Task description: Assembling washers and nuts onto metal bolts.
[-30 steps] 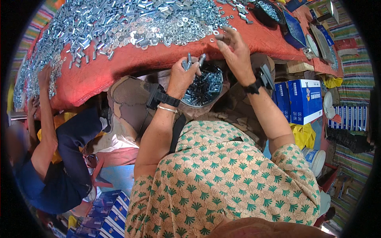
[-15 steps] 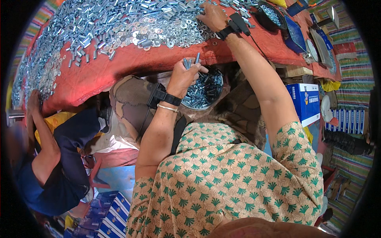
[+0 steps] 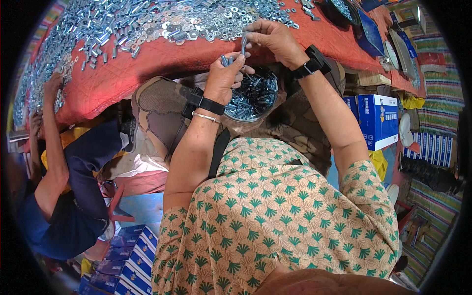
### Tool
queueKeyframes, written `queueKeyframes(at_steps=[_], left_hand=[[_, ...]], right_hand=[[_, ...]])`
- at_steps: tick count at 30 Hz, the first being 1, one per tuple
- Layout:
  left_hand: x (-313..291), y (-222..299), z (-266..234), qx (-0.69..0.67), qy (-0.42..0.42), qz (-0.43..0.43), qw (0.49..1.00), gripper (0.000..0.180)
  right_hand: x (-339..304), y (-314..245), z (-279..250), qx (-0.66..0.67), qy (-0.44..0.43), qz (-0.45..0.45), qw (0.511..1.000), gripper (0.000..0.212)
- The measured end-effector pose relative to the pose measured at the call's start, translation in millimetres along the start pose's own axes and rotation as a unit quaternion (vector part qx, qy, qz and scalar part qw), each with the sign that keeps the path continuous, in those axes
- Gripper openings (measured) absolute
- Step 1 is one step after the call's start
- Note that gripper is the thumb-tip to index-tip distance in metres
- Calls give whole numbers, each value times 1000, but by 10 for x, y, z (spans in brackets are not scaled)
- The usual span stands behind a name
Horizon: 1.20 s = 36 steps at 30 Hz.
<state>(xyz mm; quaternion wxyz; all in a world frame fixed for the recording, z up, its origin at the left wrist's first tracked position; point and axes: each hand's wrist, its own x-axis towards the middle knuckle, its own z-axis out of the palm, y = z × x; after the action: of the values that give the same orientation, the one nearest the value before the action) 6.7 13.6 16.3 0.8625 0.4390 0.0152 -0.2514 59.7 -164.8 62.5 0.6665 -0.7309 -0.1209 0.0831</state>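
My left hand (image 3: 224, 79) is closed around several shiny metal sleeves (image 3: 226, 61), their ends standing up past the thumb. One sleeve (image 3: 244, 47) juts upright between thumb and fingers. At its upper end, the thumb and forefinger of my right hand (image 3: 276, 40) pinch together on a small metal part, too small to make out clearly. Just below both hands sits a round tub (image 3: 244, 132) lined with clear plastic, filled with dark and silvery metal pieces (image 3: 255, 101). Beyond my fingers, loose washers (image 3: 211, 36) and metal sleeves (image 3: 105, 37) lie heaped on the red cloth (image 3: 162, 56).
At the left, another person's hand (image 3: 53, 84) reaches into the heap's edge. A dark bowl of metal parts (image 3: 339, 11) and a blue tray (image 3: 369, 37) stand far right. Blue-and-white boxes (image 3: 377, 120) are at the right; more boxes (image 3: 130, 260) are stacked lower left.
My right hand has come back from the heap on the cloth to the upright sleeve in my left hand. The other person's arm at the left has shifted up along the heap.
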Motion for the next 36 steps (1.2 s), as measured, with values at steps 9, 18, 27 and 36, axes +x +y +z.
queueKeyframes(at_steps=[9, 18, 27, 36], left_hand=[[-21, -48, 75, 108, 5, 36, 993, 23], [36, -90, 5, 47, 4, 54, 997, 17], [76, -125, 20, 40, 8, 53, 998, 16], [95, -122, 54, 41, -1, 45, 998, 15]], right_hand=[[-277, 72, 39, 17, -37, 77, 996, 15], [-229, -65, -176, -148, 33, 30, 988, 24], [110, 350, -611, -529, 163, -177, 814, 20], [197, 290, -665, -493, 146, -132, 847, 25]])
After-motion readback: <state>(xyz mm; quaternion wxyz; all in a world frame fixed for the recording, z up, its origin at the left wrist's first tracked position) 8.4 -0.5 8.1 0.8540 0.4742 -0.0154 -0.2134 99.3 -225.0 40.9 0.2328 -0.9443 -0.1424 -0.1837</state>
